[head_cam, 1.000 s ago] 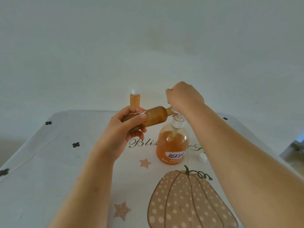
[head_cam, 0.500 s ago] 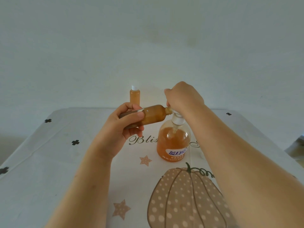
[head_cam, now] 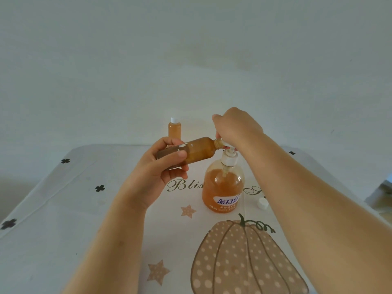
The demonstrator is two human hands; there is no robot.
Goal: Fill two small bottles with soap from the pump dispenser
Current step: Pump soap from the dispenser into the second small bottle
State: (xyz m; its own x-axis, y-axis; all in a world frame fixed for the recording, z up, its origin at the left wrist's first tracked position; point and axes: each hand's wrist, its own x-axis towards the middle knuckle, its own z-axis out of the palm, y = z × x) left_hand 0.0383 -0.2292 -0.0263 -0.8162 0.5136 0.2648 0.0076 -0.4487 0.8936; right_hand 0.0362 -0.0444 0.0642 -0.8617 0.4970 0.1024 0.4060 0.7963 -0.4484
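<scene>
My left hand point(head_cam: 161, 166) grips a small amber bottle point(head_cam: 197, 150) lying almost sideways, its open mouth against the white pump nozzle. My right hand point(head_cam: 235, 126) is curled over the pump head of the orange soap dispenser point(head_cam: 222, 187), which stands on the table. The white pump collar point(head_cam: 229, 159) shows below that hand. A second small bottle point(head_cam: 175, 129), full of orange soap and wearing a white cap, stands upright at the table's far edge. The nozzle tip is hidden by my fingers.
A loose white cap point(head_cam: 262, 203) lies on the table right of the dispenser, by my right forearm. The tablecloth point(head_cam: 63, 209) is white with a pumpkin print point(head_cam: 244, 262), stars and black clovers. A plain wall rises behind the table.
The pump head has risen again after being pressed down half a second ago. Both hands and the held bottle stay at the nozzle, and the loose cap shows again beside my forearm.
</scene>
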